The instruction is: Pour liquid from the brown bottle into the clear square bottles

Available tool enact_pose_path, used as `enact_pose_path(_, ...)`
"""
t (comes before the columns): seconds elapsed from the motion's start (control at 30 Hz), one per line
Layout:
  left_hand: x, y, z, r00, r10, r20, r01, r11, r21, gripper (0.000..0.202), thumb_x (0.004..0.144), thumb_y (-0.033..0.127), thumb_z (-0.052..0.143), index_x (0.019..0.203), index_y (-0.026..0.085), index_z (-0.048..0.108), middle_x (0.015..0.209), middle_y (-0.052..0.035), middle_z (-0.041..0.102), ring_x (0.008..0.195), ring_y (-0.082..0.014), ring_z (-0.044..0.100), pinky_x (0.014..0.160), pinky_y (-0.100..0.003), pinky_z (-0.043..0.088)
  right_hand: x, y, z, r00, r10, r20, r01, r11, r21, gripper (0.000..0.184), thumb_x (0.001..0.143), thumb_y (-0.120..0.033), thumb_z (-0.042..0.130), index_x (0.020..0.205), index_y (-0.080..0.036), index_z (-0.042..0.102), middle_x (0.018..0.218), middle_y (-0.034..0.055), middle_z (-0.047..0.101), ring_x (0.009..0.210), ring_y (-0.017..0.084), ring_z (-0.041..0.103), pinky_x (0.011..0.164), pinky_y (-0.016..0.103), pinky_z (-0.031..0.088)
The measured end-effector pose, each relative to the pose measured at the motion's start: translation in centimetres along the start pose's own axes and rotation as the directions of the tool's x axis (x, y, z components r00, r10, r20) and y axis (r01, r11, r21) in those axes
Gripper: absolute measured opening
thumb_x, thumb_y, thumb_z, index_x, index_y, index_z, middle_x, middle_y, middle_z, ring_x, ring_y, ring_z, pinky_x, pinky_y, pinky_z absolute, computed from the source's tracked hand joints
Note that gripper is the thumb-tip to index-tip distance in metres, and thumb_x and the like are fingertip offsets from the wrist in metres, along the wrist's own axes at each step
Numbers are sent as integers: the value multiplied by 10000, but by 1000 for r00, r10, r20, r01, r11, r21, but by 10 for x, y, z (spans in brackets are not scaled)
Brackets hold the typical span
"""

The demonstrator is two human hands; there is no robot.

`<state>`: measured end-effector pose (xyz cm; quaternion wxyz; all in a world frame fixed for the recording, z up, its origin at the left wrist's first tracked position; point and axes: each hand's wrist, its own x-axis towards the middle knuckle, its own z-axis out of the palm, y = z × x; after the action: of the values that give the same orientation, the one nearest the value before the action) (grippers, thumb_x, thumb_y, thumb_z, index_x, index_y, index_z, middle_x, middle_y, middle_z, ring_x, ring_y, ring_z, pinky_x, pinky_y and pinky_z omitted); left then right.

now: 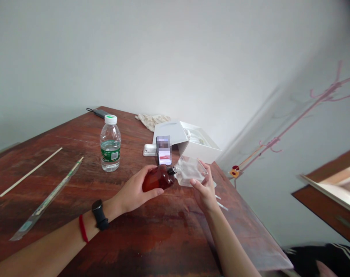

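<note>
My left hand (140,190) wraps round a reddish-brown bottle (157,179) with a black neck, tipped on its side. In my right hand (205,190) is a clear square bottle (190,171), also tilted, its mouth facing left. The two necks meet between my hands, above the table. Whether the dark neck is inside the clear one or only against it, I cannot tell. Some fingers of both hands are hidden behind the bottles.
Left on the wooden table (119,234) are a water bottle (110,144), a bare stick (30,172) and wrapped chopsticks (50,196). Behind my hands stand a phone (164,151) and a white box (203,152). White sticks (221,206) lie beyond my right wrist. A pink rack (290,111) leans right.
</note>
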<state>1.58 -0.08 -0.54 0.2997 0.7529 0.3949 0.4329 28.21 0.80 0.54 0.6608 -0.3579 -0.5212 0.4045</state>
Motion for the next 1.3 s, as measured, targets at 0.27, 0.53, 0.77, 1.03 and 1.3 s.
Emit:
enact_pose_path(0.27, 0, 2, -1, 1000, -4, 4, 4, 1000, -28, 633, 881, 478, 779, 1403, 235, 516, 1411, -144, 691, 1272, -350, 681, 1125, -539, 514, 0, 0, 1, 1000, -3, -10, 3, 1000, -9, 708, 646, -304, 946, 1265, -320, 603, 1257, 67, 743, 1127, 290, 716, 980, 478, 582)
enact_pose_path(0.53, 1, 1, -1, 1000, -9, 13, 9, 1000, -28, 630, 887, 491, 771, 1402, 236, 511, 1412, -139, 692, 1278, -352, 682, 1124, -526, 516, 0, -1, 2, 1000, 6, -13, -6, 1000, 14, 685, 633, -292, 958, 1229, -322, 622, 1266, 57, 735, 1136, 278, 709, 998, 455, 565)
enact_pose_path(0.77, 1, 1, -1, 1000, -10, 7, 10, 1000, -23, 629, 880, 488, 776, 1395, 239, 513, 1414, -134, 689, 1282, -350, 678, 1128, -519, 512, -1, -1, 1, 1000, -6, -4, 6, 1000, 8, 657, 658, -281, 947, 1227, -328, 624, 1277, 42, 734, 1118, 256, 710, 986, 426, 569)
enact_pose_path(1.03, 1, 1, -1, 1000, -15, 23, 15, 1000, -18, 646, 887, 497, 769, 1406, 219, 503, 1414, -141, 684, 1279, -346, 675, 1127, -517, 506, 0, 1, 0, 1000, -6, 6, 6, 1000, 16, 717, 663, -282, 952, 1289, -316, 604, 1259, 65, 747, 1103, 263, 726, 959, 427, 584)
enact_pose_path(1.3, 1, -2, 0, 1000, -1, 26, 2, 999, -34, 630, 893, 488, 770, 1402, 228, 504, 1411, -135, 686, 1274, -345, 677, 1118, -512, 511, 1, 3, -2, 1000, -18, 4, 18, 1000, 8, 725, 665, -294, 951, 1303, -311, 606, 1279, 69, 741, 1141, 275, 717, 972, 431, 584)
